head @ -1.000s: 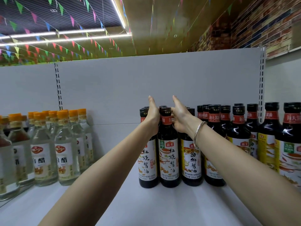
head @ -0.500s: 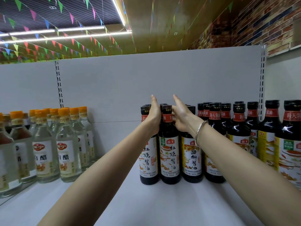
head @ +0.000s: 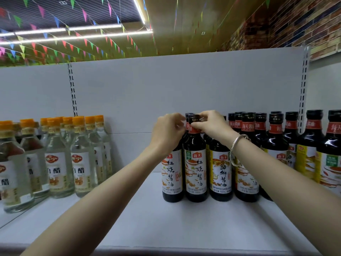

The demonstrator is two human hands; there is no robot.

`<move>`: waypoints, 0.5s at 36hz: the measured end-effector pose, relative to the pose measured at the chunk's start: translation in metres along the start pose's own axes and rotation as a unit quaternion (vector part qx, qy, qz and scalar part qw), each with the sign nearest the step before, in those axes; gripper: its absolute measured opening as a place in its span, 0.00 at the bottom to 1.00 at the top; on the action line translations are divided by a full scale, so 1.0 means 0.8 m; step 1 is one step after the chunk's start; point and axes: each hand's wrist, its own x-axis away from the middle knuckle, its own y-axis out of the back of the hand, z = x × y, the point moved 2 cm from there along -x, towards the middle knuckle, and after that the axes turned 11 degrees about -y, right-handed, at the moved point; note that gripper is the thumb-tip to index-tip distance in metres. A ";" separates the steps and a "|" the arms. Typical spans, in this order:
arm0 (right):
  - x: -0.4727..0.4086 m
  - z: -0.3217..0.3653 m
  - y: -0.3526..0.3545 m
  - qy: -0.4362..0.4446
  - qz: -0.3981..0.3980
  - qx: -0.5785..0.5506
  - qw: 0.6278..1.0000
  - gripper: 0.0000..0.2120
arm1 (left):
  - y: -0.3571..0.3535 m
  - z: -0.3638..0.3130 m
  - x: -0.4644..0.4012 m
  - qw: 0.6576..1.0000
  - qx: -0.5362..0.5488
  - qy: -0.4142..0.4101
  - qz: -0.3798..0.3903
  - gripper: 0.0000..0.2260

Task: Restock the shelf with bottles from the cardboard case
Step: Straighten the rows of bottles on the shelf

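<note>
Head view: both hands are now curling at the bottle tops, where half a second ago the fingers were stretching straight up beside the necks; reads as switching from pushing the row back to fine-straightening one bottle. The right hand (head: 212,124) is pinching the black cap and red neck band of the second front soy sauce bottle (head: 196,163), thumb under the cap, fingers over it. The left hand (head: 168,132) is sitting with fingers curled at the neck of the leftmost soy sauce bottle (head: 172,174); whether it is actually gripping, cannot tell, neck hidden behind the hand. Both bottles are standing upright on the white shelf (head: 166,228), at about 1 o'clock from frame centre, touching neighbours. Judgement: these bottles are already placed, person is facing or aligning them, so the next fetch is still to come. Cardboard case is not showing. Counts: four dark bottles in the near front row, more caps behind and roughly six more running to 3 o'clock; about eight clear white vinegar bottles (head: 55,163) with orange caps at 9 o'clock, rear ones overlapping. A silver bracelet (head: 237,145) is on the right wrist.
</note>
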 end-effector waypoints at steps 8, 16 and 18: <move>0.001 -0.002 -0.002 0.001 -0.008 -0.017 1.000 0.13 | 0.000 0.008 0.030 0.958 -0.273 -0.084 -0.008 0.15; 0.001 -0.002 -0.006 0.010 -0.037 -0.010 0.999 0.14 | -0.009 0.024 0.042 0.967 -0.244 -0.073 0.034 0.20; 0.001 -0.002 -0.007 0.011 -0.042 -0.010 0.999 0.15 | -0.011 0.028 0.043 0.970 -0.230 -0.071 0.041 0.21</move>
